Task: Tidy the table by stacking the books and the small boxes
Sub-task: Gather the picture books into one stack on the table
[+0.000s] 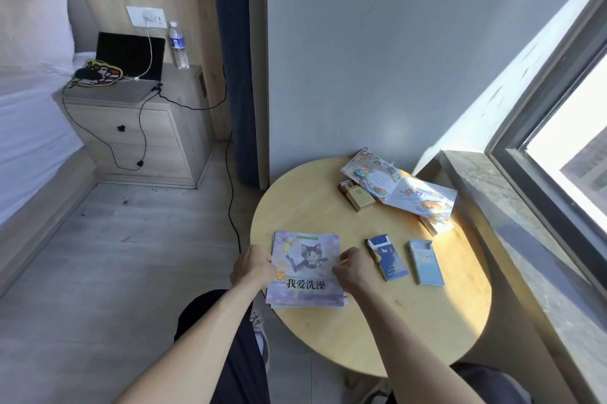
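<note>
A stack of thin picture books (pixel 305 269) with a cat on the top cover lies at the near left of the round wooden table (pixel 427 321). My left hand (pixel 252 267) grips the stack's left edge and my right hand (pixel 353 270) grips its right edge. An open picture book (pixel 397 185) lies at the far right, partly over a tan box (pixel 358 198) and another small box (pixel 435 224). A dark blue box (pixel 387 259) and a light blue box (pixel 426 262) lie side by side right of the stack.
A window sill (pixel 512 206) and window run along the table's right side, a grey wall behind it. Left of the table are the floor, a black cable (pixel 230 173), a nightstand (pixel 138 127) with laptop and water bottle, and a bed (pixel 29 127).
</note>
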